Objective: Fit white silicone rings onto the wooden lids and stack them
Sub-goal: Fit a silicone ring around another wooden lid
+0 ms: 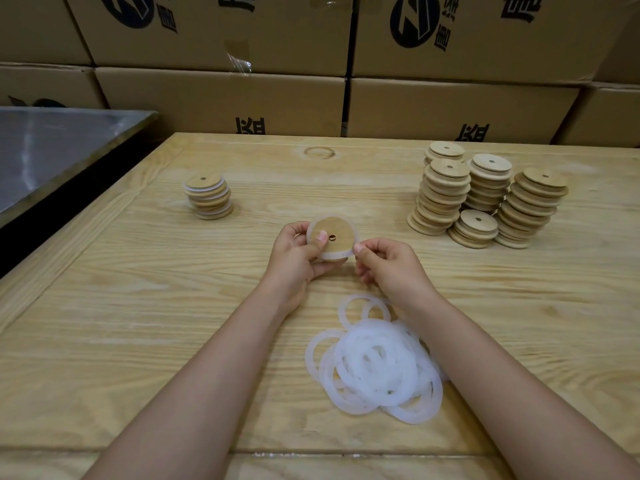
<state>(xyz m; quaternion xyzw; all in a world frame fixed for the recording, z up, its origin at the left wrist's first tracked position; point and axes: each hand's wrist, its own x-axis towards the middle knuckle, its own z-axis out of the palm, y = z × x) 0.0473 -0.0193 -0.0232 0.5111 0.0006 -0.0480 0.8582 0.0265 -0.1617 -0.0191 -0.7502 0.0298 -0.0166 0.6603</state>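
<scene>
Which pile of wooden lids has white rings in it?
The short stack on the left, standing alone. White rings show between its lids. The stacks on the right are bare wood, with no white.

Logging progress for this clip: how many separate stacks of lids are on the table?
6. One ringed stack stands far left. Five plain stacks sit far right: back, tall left, middle, short front, tall right. Others may be hidden behind them.

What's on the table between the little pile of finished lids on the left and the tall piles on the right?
In the head view, only bare table lies between the short stack and the tall stacks.
</scene>
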